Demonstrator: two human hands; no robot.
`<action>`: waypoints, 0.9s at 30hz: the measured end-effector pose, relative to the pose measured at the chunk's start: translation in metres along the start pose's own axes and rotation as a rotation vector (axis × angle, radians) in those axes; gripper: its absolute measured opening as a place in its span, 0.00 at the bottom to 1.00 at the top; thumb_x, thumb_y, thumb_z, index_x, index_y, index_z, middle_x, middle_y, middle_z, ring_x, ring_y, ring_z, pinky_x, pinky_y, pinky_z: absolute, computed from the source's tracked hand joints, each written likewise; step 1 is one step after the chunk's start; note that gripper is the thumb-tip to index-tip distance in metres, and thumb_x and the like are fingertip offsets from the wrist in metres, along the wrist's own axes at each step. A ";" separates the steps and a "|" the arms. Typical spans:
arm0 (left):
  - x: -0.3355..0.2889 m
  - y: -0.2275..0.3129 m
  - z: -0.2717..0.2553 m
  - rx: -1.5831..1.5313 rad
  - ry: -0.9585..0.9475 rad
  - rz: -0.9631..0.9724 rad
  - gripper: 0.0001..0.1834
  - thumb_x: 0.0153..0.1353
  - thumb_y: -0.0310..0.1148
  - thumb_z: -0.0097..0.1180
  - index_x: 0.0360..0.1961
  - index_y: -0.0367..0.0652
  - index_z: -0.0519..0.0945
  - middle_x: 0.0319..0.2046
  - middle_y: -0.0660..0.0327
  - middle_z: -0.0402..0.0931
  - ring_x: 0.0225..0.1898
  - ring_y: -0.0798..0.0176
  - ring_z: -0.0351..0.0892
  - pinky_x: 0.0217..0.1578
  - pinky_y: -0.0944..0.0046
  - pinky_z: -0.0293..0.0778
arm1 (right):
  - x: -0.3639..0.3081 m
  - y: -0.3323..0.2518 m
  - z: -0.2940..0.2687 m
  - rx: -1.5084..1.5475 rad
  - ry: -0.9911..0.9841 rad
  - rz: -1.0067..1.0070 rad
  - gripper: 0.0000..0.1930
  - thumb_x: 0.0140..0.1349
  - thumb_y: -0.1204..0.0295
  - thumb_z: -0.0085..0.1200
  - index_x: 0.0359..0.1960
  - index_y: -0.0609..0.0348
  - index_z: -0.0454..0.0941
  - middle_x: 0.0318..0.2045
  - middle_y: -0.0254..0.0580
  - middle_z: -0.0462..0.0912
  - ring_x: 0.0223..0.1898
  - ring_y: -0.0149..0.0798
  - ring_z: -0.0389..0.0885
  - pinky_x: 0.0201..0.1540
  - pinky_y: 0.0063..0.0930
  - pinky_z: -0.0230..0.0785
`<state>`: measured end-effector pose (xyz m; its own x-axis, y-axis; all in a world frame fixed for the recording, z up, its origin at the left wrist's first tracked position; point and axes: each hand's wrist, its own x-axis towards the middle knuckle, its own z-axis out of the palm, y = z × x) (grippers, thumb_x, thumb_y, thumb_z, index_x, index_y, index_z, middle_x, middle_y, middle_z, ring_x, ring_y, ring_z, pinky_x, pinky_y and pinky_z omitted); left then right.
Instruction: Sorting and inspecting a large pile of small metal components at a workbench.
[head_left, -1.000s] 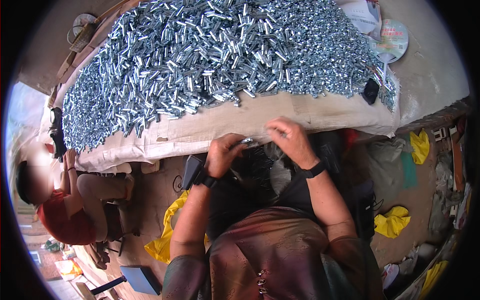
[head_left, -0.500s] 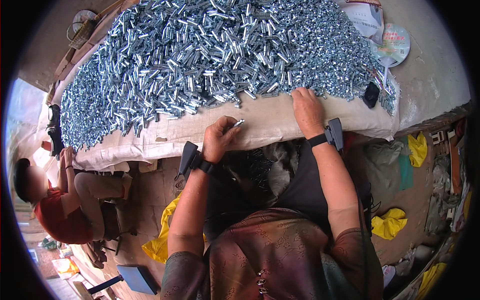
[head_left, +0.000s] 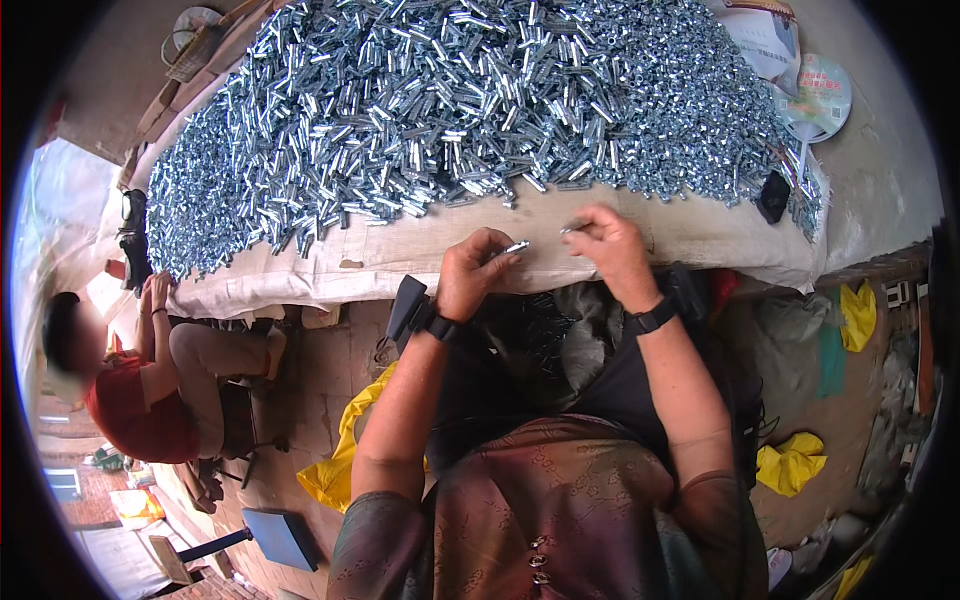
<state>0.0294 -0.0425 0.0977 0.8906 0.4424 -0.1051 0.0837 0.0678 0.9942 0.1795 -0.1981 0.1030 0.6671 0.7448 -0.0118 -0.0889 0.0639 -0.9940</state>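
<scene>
My left hand is closed in a pinch on a small silvery metal tube, which sticks out past the thumb toward the right. Facing it across a short gap, my right hand pinches a small metal piece between thumb and fingertips; it is slightly blurred, so its exact shape is unclear. Both hands are above the front strip of a pale woven sheet. Just beyond them spreads a large heap of shiny metal tubes, with smaller nut-like pieces on its right side.
A round hand fan and a black lump lie by the heap's right end. At the left, a co-worker in a red top has both hands at the heap's edge. A dark bag hangs between my knees; yellow bags lie on the floor.
My right hand has left the heap's near edge, drawn back toward my left hand, and now holds a small metal piece. My left hand keeps its tube. The view has shifted a little.
</scene>
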 end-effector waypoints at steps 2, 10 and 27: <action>-0.002 0.000 0.001 0.050 0.004 0.022 0.06 0.57 0.21 0.56 0.36 0.38 0.75 0.28 0.67 0.75 0.25 0.78 0.71 0.24 0.79 0.68 | -0.007 0.004 0.012 0.065 -0.035 -0.003 0.10 0.54 0.80 0.56 0.39 0.67 0.73 0.32 0.36 0.79 0.32 0.25 0.78 0.36 0.19 0.71; -0.004 -0.002 0.001 0.079 -0.035 0.068 0.06 0.56 0.21 0.57 0.36 0.37 0.75 0.28 0.67 0.76 0.27 0.78 0.72 0.25 0.79 0.68 | -0.017 0.012 0.026 0.140 -0.069 -0.056 0.10 0.55 0.81 0.55 0.40 0.65 0.74 0.33 0.34 0.78 0.34 0.23 0.76 0.37 0.17 0.69; -0.009 -0.004 0.003 0.036 0.012 0.059 0.06 0.55 0.22 0.58 0.35 0.37 0.76 0.27 0.66 0.76 0.25 0.78 0.71 0.24 0.78 0.68 | -0.023 0.001 0.018 -0.300 0.039 -0.047 0.07 0.51 0.78 0.56 0.33 0.63 0.75 0.24 0.33 0.76 0.28 0.27 0.75 0.32 0.22 0.68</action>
<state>0.0226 -0.0497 0.0948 0.8890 0.4555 -0.0465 0.0477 0.0089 0.9988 0.1510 -0.2035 0.1046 0.6938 0.7193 0.0370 0.1615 -0.1053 -0.9812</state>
